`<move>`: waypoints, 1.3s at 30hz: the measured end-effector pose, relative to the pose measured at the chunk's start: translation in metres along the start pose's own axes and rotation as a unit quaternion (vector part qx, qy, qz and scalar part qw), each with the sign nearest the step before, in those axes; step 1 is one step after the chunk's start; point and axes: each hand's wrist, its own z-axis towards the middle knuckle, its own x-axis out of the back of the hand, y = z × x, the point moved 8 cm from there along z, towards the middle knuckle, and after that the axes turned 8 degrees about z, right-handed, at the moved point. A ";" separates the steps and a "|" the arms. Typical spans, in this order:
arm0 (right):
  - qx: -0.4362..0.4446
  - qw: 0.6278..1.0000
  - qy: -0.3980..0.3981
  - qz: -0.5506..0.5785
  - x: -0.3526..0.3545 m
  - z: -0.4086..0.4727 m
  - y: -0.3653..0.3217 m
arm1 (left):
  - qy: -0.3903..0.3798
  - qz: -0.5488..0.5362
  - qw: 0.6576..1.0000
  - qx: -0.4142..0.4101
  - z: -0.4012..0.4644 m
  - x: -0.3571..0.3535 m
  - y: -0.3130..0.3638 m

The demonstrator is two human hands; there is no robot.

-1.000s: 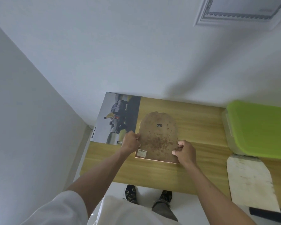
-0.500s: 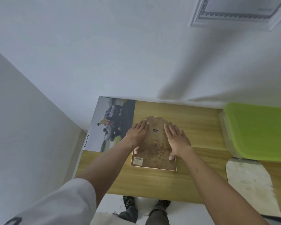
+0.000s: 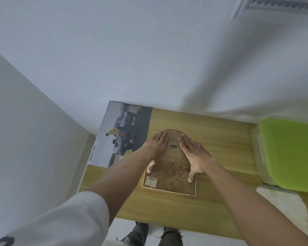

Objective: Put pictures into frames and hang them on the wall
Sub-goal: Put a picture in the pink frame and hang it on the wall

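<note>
Both of your hands lie flat on the arched frame (image 3: 171, 167), which rests face down on the wooden table (image 3: 220, 139), brown backing board up. Your left hand (image 3: 156, 144) covers the left shoulder of the arch and your right hand (image 3: 192, 153) the right; fingers are spread and extended toward the far wall, gripping nothing, with each thumb pressed down nearer the side edges of the board. The frame's long axis runs near to far: its straight base with the barcode label (image 3: 151, 181) sits toward you, and its rounded top points away, toward the wall. The small hanger (image 3: 173, 146) lies between your hands, touched by neither. Neither hand is nearer; they sit about level. To lift it, I judge you would slide your fingers outward to the side edges. A car poster (image 3: 124, 134) lies just to the left, and its right edge appears to run under the frame.
</note>
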 end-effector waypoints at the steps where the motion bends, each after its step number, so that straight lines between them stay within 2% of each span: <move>1: -0.002 1.000 -0.001 0.004 0.000 0.001 0.000 | 0.006 -0.010 1.000 0.002 0.002 0.001 0.002; 12: -0.002 1.000 0.003 0.015 -0.004 0.003 0.002 | 0.003 0.003 1.000 -0.002 -0.001 0.004 0.004; 18: -0.021 0.999 0.028 -0.005 -0.003 -0.006 -0.001 | 0.017 -0.074 0.997 0.017 -0.010 -0.004 -0.001; 21: -0.055 0.994 0.061 0.070 -0.008 -0.023 0.003 | -0.008 -0.144 0.988 0.050 -0.028 -0.015 -0.002; 23: -0.092 0.980 0.083 0.158 -0.017 -0.037 0.011 | 0.006 -0.205 0.976 0.074 -0.040 -0.020 -0.005; 25: -0.128 0.955 0.086 0.253 -0.028 -0.049 0.017 | 0.042 -0.263 0.959 0.092 -0.050 -0.022 -0.007; 27: -0.152 0.915 0.100 0.360 -0.040 -0.056 0.019 | 0.082 -0.322 0.937 0.109 -0.056 -0.022 -0.008; 31: -0.216 0.772 0.208 0.560 -0.048 -0.068 0.024 | 0.130 -0.454 0.873 0.124 -0.070 -0.009 -0.008; 34: -0.268 0.681 0.273 0.625 -0.051 -0.084 0.028 | 0.176 -0.568 0.795 0.122 -0.079 -0.002 -0.013; 37: -0.281 0.635 0.322 0.643 -0.047 -0.097 0.031 | 0.213 -0.631 0.735 0.129 -0.084 0.001 -0.021; 39: -0.273 0.623 0.346 0.646 -0.035 -0.104 0.033 | 0.233 -0.670 0.692 0.134 -0.087 0.005 -0.026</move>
